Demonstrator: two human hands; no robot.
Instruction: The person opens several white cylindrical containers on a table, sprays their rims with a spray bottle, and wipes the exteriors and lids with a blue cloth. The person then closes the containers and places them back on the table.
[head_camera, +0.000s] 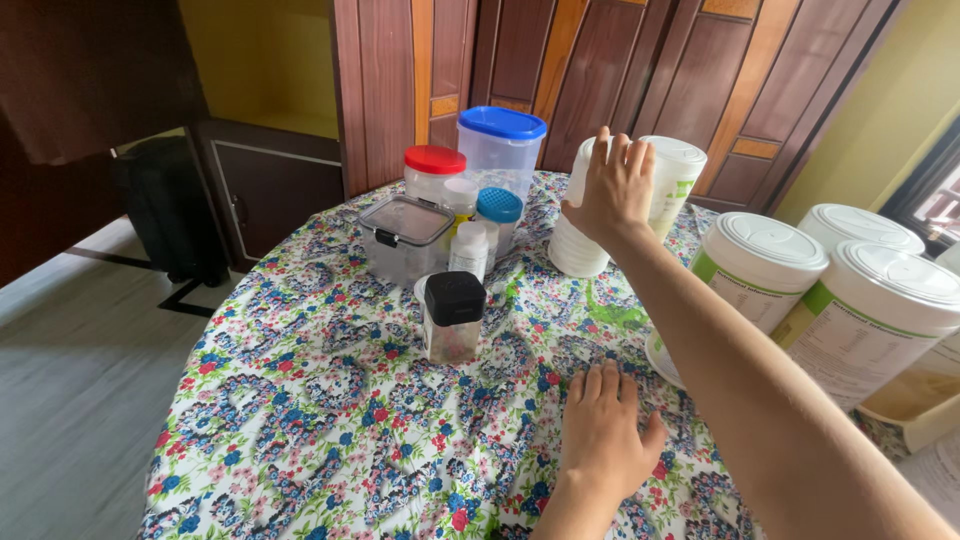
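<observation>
At the upper middle of the frame, the right hand (612, 188) reaches across the round worktop (300, 400) and closes its fingers around a stack of white disposable cups (578, 235), which stands on the floral cloth just left of a tall white canister (672, 180). The grip sits on the upper part of the stack; the thumb side is hidden, so how firmly it holds cannot be told. The left hand (603, 430) lies flat and open on the cloth at the lower middle, holding nothing.

Left of the cups is a crowded cluster: a clear box with a blue lid (500, 150), a jar with a red lid (434, 172), a clear latched box (405, 238), a small blue-capped jar (498, 215) and a small jar with a black cap (454, 315) standing nearer the camera. Three large white tubs (757, 268) fill the right side under the outstretched forearm.

The stack looks tall and light, so a grip high up could tip it or lift only the top cups apart. A sideways pull might knock the tall canister beside it, and the forearm passes close over the tubs' lids.
</observation>
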